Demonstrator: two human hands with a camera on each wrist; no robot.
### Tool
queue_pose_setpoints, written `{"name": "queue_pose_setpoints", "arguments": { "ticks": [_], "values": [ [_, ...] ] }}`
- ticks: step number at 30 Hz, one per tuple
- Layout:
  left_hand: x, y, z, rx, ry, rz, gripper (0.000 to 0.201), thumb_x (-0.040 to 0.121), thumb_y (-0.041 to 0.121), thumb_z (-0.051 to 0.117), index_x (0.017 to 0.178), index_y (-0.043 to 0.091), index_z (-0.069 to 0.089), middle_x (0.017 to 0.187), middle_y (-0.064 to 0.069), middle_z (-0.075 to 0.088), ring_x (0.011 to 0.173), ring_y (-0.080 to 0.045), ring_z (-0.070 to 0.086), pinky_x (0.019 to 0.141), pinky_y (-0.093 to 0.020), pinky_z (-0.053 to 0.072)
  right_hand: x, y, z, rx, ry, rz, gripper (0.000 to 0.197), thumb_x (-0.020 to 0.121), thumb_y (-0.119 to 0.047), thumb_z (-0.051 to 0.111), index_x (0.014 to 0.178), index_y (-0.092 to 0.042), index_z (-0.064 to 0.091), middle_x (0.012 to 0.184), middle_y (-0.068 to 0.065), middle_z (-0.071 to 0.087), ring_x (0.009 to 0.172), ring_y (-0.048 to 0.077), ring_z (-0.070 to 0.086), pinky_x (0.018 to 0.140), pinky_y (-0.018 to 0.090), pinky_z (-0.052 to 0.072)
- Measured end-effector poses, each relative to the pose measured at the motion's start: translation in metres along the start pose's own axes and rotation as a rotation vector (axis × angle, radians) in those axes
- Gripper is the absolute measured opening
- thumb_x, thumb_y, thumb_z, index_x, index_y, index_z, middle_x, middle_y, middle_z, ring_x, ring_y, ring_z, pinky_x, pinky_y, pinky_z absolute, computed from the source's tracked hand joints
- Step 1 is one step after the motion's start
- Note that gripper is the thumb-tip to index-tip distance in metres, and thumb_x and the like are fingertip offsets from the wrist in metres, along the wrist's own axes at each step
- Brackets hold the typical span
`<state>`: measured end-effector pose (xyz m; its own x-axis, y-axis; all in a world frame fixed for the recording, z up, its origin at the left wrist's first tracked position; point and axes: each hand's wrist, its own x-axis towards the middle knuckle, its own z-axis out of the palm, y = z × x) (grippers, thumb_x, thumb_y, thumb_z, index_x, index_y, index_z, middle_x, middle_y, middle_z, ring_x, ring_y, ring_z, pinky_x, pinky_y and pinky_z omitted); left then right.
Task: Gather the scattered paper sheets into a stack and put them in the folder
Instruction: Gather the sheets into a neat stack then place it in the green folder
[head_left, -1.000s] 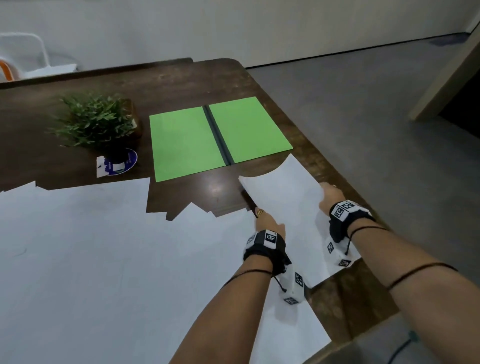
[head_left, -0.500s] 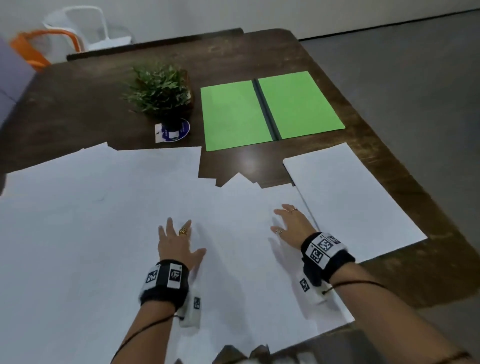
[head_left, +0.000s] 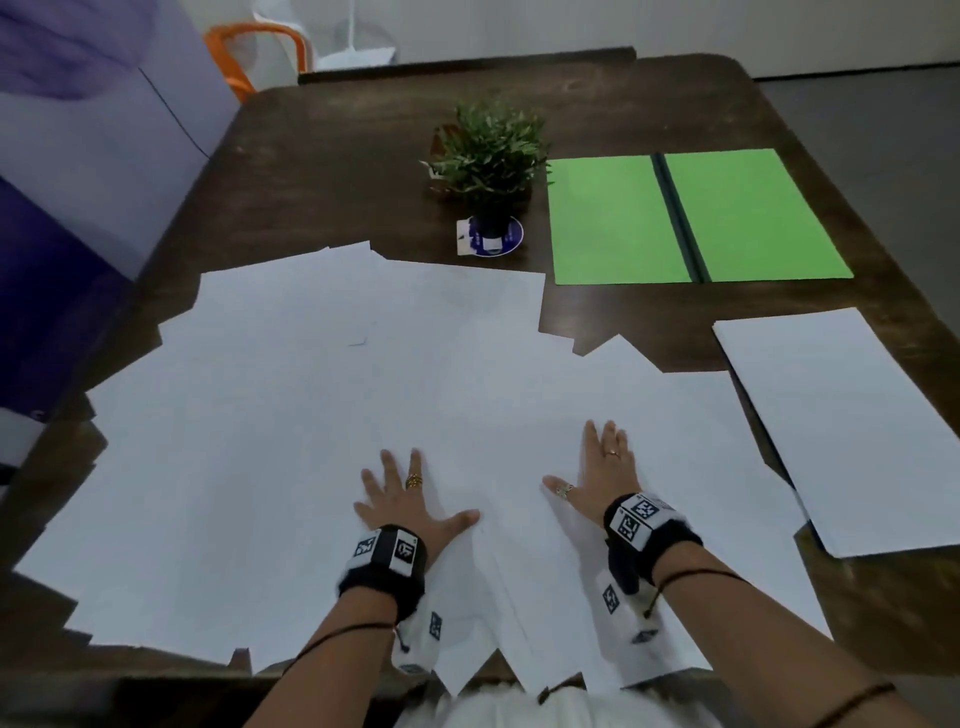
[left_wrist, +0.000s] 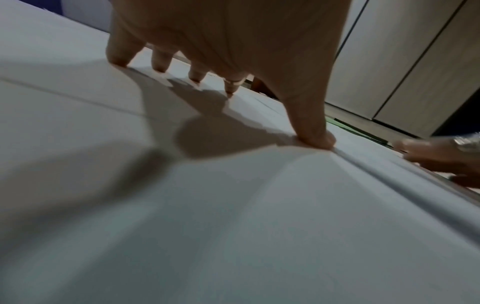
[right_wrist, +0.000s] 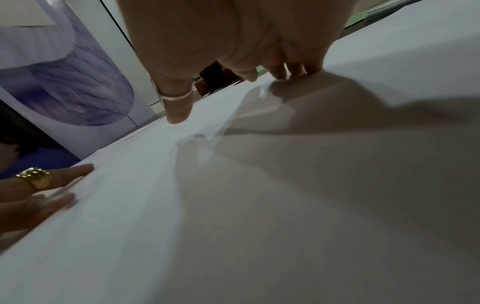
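Several white paper sheets (head_left: 311, 415) lie scattered and overlapping across the near half of the dark wooden table (head_left: 337, 156). A tidy white stack (head_left: 841, 421) rests apart at the right. The open green folder (head_left: 691, 215) lies flat at the far right. My left hand (head_left: 405, 493) presses flat on the sheets with fingers spread; its fingertips (left_wrist: 116, 60) and thumb touch the paper (left_wrist: 233, 205). My right hand (head_left: 597, 478) lies flat on the sheets (right_wrist: 285, 205) beside it, fingers straight. Neither hand grips anything.
A small potted plant (head_left: 491, 156) on a blue coaster stands left of the folder. An orange chair (head_left: 254, 47) and a purple panel (head_left: 78, 156) are beyond the table's far left. The table's near edge runs under my forearms.
A second ago both hands held a sheet at the right stack. They let it go, moved left onto the scattered sheets and now lie flat; my view has swung left.
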<state>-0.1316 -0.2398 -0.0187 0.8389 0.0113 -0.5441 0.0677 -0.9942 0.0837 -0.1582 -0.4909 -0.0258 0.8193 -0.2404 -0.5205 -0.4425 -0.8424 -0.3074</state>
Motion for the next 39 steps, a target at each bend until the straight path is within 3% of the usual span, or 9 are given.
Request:
{"name": "queue_pose_setpoints", "arguments": {
  "ticks": [4, 7, 9, 12, 20, 25, 34, 37, 39],
  "values": [
    [-0.002, -0.005, -0.004, 0.019, -0.019, 0.021, 0.119, 0.060, 0.092, 0.036, 0.146, 0.032, -0.020, 0.153, -0.005, -0.029, 0.141, -0.039, -0.015, 0.113, -0.058, 0.011, -0.001, -0.026, -0.001, 0.269, -0.052, -0.116, 0.088, 0.089, -0.048, 0.054, 0.151, -0.014, 0.000, 0.158, 0.005, -0.004, 0.146, 0.021, -0.004, 0.117, 0.031, 0.002],
    [-0.002, -0.008, -0.004, 0.009, -0.026, 0.042, 0.106, 0.067, 0.090, 0.027, 0.146, 0.035, -0.018, 0.153, -0.006, -0.029, 0.141, -0.040, -0.017, 0.112, -0.060, 0.010, -0.002, -0.025, -0.010, 0.386, 0.098, -0.131, 0.075, 0.091, -0.038, 0.057, 0.150, -0.017, 0.016, 0.158, 0.002, 0.011, 0.145, 0.017, 0.009, 0.115, 0.027, 0.010],
    [-0.003, -0.005, -0.007, -0.055, -0.041, 0.045, 0.085, 0.076, 0.083, 0.018, 0.147, 0.042, -0.008, 0.154, -0.005, -0.026, 0.141, -0.039, -0.018, 0.111, -0.062, 0.007, -0.004, -0.014, -0.016, 0.297, 0.194, -0.001, 0.077, 0.090, -0.040, 0.057, 0.150, -0.017, 0.013, 0.158, 0.007, 0.005, 0.146, 0.023, 0.003, 0.115, 0.035, 0.013],
    [-0.001, 0.003, -0.016, -0.144, -0.085, 0.065, 0.066, 0.085, 0.074, 0.014, 0.145, 0.050, 0.005, 0.156, -0.003, -0.022, 0.141, -0.038, -0.019, 0.108, -0.067, 0.004, -0.013, 0.000, -0.014, 0.127, 0.047, 0.254, 0.091, 0.087, -0.058, 0.050, 0.150, -0.018, -0.001, 0.157, 0.008, -0.013, 0.144, 0.032, -0.009, 0.112, 0.050, 0.017],
    [-0.010, 0.031, -0.012, -0.002, -0.126, 0.202, 0.101, 0.072, 0.086, 0.028, 0.147, 0.033, -0.014, 0.153, -0.013, -0.025, 0.141, -0.041, -0.017, 0.111, -0.061, 0.010, -0.019, -0.012, 0.004, 0.046, 0.031, 0.260, 0.088, 0.088, -0.062, 0.044, 0.150, -0.021, -0.002, 0.158, 0.008, -0.009, 0.144, 0.035, -0.001, 0.112, 0.050, 0.017],
    [-0.008, 0.018, -0.011, 0.027, -0.091, 0.269, 0.086, 0.086, 0.073, 0.025, 0.150, 0.024, -0.004, 0.157, -0.009, -0.014, 0.145, -0.031, -0.004, 0.116, -0.047, 0.013, -0.019, 0.019, -0.023, 0.174, 0.230, 0.431, 0.085, 0.077, -0.056, 0.065, 0.142, -0.015, 0.030, 0.147, 0.013, 0.025, 0.132, 0.035, 0.029, 0.104, 0.049, 0.031],
    [-0.015, 0.023, 0.000, 0.079, -0.079, 0.313, 0.083, 0.086, 0.073, 0.020, 0.150, 0.028, -0.004, 0.156, -0.010, -0.018, 0.144, -0.030, -0.004, 0.116, -0.047, 0.011, -0.023, 0.027, -0.018, 0.247, 0.143, 0.545, 0.098, 0.065, -0.053, 0.078, 0.135, -0.004, 0.029, 0.138, 0.017, 0.029, 0.122, 0.039, 0.043, 0.093, 0.044, 0.042],
    [-0.014, 0.025, 0.001, 0.024, -0.063, 0.377, 0.078, 0.090, 0.067, 0.023, 0.150, 0.026, -0.005, 0.158, -0.008, -0.004, 0.142, -0.029, 0.010, 0.113, -0.042, 0.020, -0.024, 0.034, -0.017, 0.225, 0.137, 0.526, 0.096, 0.067, -0.055, 0.075, 0.135, -0.004, 0.030, 0.137, 0.017, 0.039, 0.126, 0.035, 0.040, 0.100, 0.041, 0.037],
    [-0.015, 0.027, -0.003, -0.091, -0.076, 0.461, 0.070, 0.094, 0.059, 0.028, 0.151, 0.023, 0.006, 0.154, -0.006, 0.023, 0.137, -0.026, 0.028, 0.109, -0.039, 0.030, -0.024, 0.038, -0.019, 0.265, 0.128, 0.506, 0.092, 0.071, -0.053, 0.073, 0.136, -0.004, 0.031, 0.137, 0.017, 0.043, 0.129, 0.033, 0.038, 0.103, 0.040, 0.035]
  ]
}}
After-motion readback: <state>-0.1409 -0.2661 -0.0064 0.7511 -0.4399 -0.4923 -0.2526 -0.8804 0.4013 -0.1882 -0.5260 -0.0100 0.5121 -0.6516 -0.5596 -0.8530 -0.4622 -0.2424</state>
